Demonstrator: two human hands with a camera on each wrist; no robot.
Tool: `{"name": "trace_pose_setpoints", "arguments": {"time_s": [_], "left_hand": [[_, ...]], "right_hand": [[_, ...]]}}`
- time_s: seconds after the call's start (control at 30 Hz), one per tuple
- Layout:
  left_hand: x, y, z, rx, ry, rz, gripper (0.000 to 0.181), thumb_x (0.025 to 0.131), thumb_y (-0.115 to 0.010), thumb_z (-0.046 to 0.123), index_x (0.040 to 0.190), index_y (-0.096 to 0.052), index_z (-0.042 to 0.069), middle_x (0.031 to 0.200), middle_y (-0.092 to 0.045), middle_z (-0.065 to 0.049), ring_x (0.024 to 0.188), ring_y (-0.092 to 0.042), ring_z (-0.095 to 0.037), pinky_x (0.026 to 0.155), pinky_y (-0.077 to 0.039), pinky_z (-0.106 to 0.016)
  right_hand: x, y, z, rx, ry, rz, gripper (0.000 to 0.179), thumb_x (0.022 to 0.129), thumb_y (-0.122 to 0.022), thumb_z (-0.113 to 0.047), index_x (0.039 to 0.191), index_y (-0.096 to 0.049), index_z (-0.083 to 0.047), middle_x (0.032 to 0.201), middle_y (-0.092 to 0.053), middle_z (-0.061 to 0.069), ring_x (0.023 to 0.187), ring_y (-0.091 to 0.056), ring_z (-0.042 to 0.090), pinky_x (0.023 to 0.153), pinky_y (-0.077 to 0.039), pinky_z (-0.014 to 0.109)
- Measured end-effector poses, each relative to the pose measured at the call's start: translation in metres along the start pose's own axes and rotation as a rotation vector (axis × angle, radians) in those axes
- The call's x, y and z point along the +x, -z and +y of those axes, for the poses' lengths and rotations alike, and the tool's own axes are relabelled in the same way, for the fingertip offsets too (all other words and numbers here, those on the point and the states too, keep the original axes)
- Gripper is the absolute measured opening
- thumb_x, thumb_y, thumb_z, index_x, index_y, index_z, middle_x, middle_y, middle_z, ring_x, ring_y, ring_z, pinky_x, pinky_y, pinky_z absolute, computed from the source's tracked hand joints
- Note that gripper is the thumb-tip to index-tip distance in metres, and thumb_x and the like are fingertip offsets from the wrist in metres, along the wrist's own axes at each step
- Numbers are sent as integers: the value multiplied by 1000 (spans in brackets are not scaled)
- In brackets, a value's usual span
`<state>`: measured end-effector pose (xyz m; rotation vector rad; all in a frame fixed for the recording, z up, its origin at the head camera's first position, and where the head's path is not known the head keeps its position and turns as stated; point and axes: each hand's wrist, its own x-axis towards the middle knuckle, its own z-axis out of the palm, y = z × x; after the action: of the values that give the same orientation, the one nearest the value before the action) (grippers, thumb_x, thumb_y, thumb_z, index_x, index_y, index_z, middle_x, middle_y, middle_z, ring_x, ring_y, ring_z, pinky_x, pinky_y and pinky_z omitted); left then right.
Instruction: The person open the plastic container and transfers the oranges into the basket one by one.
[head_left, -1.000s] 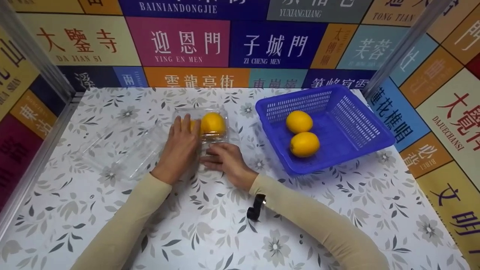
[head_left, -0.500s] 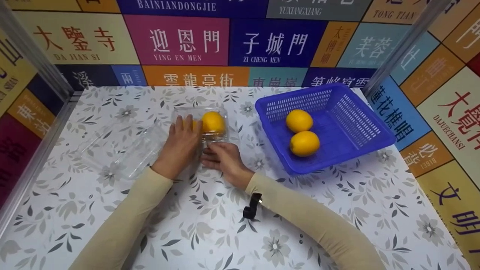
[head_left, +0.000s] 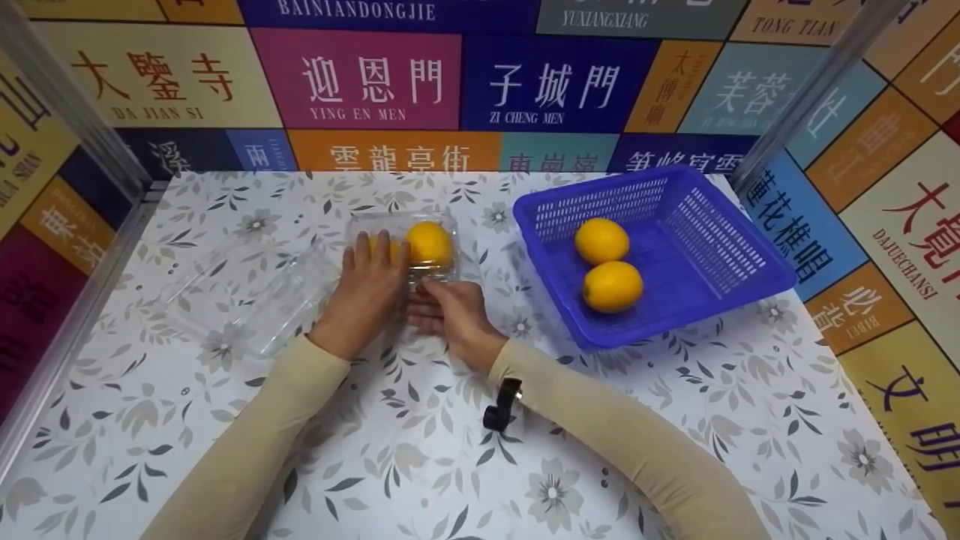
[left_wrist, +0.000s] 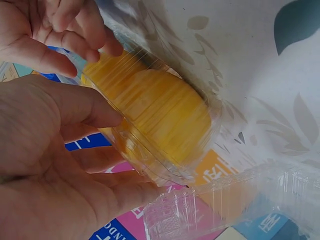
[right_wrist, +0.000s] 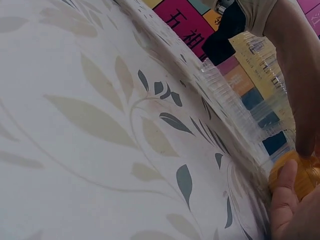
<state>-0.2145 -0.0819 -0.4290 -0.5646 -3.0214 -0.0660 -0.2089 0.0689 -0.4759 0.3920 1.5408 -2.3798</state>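
A clear plastic clamshell box [head_left: 442, 274] with lemons inside stands on the table toward the back, left of centre. One lemon [head_left: 429, 244] shows through its right half; another is mostly covered by my left hand [head_left: 365, 296]. That hand grips the box from the left, fingers laid over the top and thumb [left_wrist: 102, 112] on the near side. At the front edge, my right hand [head_left: 457, 315] pinches the rim, its thumb [right_wrist: 287, 175] up against the plastic. In the left wrist view, both hands meet the box [left_wrist: 155, 115] along the same side.
A purple basket [head_left: 697, 300] stands to the right, holding two lemons [head_left: 613, 286]. Another clear plastic box [head_left: 247, 300] lies open just left of my left wrist. Printed panels [head_left: 360, 82] rise behind the patterned tabletop [head_left: 420, 465] and at both sides.
My left hand has shifted slightly right over the box. The right thumb has slid a little farther up the front edge. Basket and open box stay put.
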Motion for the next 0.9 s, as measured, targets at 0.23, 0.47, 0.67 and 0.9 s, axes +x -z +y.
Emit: {"name": "trace_pose_setpoints", "arguments": {"time_s": [0.23,0.47,0.67,0.9], "left_hand": [[-4,-3,3,5,-55,80,63,102,-71,-5,160,-48,-4,161,-45,-38,149,-41,-65,117,-43,-74],[-13,-7,9,118,-109,177,66,97,-78,0,157,-51,-3,156,-51,-37,141,-50,-62,111,-51,-70],[-17,-8,15,211,-124,232,64,97,-81,4,154,-54,-2,152,-56,-35,136,-57,-59,105,-58,-64],[-21,-8,23,243,-131,237,58,100,-78,4,153,-55,-1,150,-58,-33,134,-59,-57,103,-60,-62]], "right_hand": [[-2,3,-2,28,14,-1,21,109,-63,-4,119,-73,13,106,-80,26,82,-80,27,74,-68,35],[-11,12,-2,32,22,-18,24,109,-63,-3,124,-72,13,109,-80,27,83,-81,28,77,-69,37],[-16,20,0,46,42,-40,24,110,-62,-2,124,-71,15,106,-80,27,82,-81,28,74,-68,36],[-22,28,2,56,49,-52,26,110,-62,-2,127,-68,17,105,-80,27,78,-80,26,73,-69,36]]}}
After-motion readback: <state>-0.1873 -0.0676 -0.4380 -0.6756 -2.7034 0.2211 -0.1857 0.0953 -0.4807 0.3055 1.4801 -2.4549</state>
